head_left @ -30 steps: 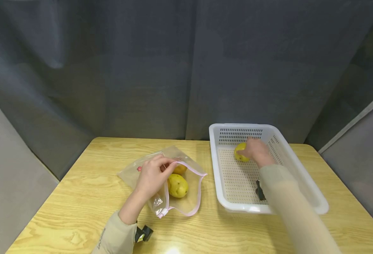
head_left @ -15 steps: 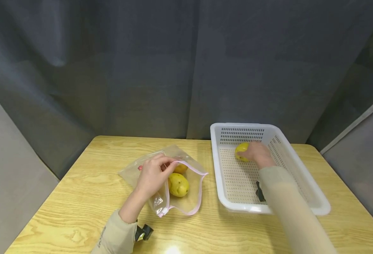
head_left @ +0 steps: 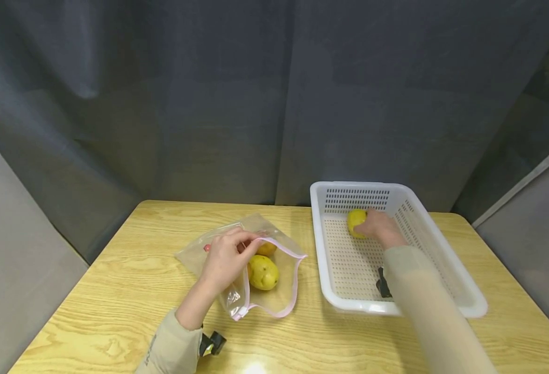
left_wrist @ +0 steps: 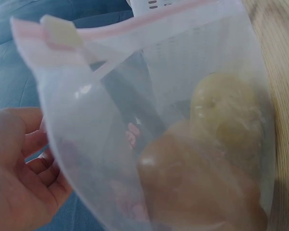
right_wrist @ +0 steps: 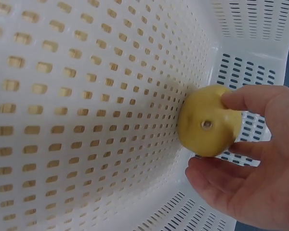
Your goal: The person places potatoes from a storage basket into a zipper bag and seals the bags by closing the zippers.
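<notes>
My left hand (head_left: pixel 226 258) pinches the pink-edged mouth of a clear zip bag (head_left: pixel 283 280) between thumb and fingers. Inside the bag lie a yellow potato (head_left: pixel 263 272) and a browner, orange-tinted one (head_left: pixel 267 249) behind it; the left wrist view shows both through the cloudy plastic. Over in the white basket, my right hand (head_left: pixel 380 228) holds another yellow potato (right_wrist: pixel 207 122) close to the basket floor. Its thumb lies on one side of that potato, with fingers curled along the other. The tips of some of these fingers are hidden behind the potato.
The white perforated basket (head_left: pixel 323 280) stands on the right of the wooden table (head_left: pixel 129 291), its raised rim all round. A black strap piece (head_left: pixel 215 343) sits by the left sleeve. Dark curtain (head_left: pixel 218 104) hangs behind the table's far edge.
My right hand has lowered its fingers and closed them round the potato in the basket. The left hand keeps its pinch on the bag, and the bag stays in place.
</notes>
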Tool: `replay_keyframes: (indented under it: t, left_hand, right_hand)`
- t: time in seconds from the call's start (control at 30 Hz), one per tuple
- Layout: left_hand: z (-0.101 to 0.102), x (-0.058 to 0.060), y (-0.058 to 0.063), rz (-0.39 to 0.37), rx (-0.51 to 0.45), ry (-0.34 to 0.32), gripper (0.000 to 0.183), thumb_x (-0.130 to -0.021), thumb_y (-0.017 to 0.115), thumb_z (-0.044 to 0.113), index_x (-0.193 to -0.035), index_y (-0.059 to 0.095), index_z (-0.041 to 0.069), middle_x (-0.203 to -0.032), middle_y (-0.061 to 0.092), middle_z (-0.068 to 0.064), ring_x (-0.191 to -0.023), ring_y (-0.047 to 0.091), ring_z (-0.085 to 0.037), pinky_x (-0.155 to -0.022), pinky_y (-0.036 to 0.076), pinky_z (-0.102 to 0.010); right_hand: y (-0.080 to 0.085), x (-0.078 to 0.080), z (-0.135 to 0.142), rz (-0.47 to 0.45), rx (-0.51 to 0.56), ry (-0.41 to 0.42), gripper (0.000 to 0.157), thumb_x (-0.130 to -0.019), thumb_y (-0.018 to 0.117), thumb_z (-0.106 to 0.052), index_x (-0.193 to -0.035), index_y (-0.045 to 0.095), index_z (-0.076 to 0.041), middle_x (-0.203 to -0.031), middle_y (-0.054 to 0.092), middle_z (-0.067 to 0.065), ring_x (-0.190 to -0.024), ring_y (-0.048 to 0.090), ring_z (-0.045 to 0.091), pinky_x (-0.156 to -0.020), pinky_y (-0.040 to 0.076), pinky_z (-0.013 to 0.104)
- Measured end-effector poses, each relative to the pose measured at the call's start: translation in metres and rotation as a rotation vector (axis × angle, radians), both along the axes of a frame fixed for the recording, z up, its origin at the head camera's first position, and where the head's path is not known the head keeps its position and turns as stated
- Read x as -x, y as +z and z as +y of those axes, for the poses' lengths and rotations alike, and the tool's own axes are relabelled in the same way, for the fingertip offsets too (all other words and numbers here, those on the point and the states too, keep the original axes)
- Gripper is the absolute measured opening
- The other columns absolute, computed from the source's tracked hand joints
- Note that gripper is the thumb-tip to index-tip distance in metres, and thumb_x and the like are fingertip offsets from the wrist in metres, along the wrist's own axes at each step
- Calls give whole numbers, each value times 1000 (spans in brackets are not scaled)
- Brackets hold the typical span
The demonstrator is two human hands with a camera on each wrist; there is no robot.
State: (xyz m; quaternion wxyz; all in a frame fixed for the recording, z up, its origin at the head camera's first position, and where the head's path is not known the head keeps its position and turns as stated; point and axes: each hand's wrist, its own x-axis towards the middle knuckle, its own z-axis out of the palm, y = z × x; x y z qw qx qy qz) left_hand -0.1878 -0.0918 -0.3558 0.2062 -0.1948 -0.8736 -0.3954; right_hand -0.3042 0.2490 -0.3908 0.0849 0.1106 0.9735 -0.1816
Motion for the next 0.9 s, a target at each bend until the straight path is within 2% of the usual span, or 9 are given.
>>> replay_keyframes:
  t: [0.17,0.3,0.47,0.9]
  left_hand:
    - [0,0,-1,-2,-7,-4,12,-83,66,22,-85,73,13,-65,53,10,-56,47,-3,-50,41,-18]
    - [0,0,-1,-3,-8,-3,11,-84,66,22,-85,73,13,-66,54,10,-56,48,-2,-50,41,-17]
    - [1,0,-1,4,-8,-5,11,-83,66,22,-84,73,12,-67,56,9,-56,48,-2,-51,42,-17]
    - [1,0,-2,0,-14,-4,10,-83,67,22,-84,72,13,-67,56,9,-56,48,-2,-51,41,-17]
  right_hand:
    - [-1,1,0,-8,-15,20,52,-78,61,-25,-116,44,6,-94,52,19,-80,49,29,-68,41,40]
    - [-2,0,1,-10,16,12,59,-79,63,-27,-121,41,8,-104,52,25,-90,51,35,-78,44,48]
    - [-2,-1,4,-2,75,-6,59,-79,67,-27,-123,43,6,-114,51,28,-101,50,41,-89,39,56]
    - [1,-4,5,17,106,-24,54,-78,69,-21,-118,47,7,-108,53,25,-95,52,37,-86,42,52]
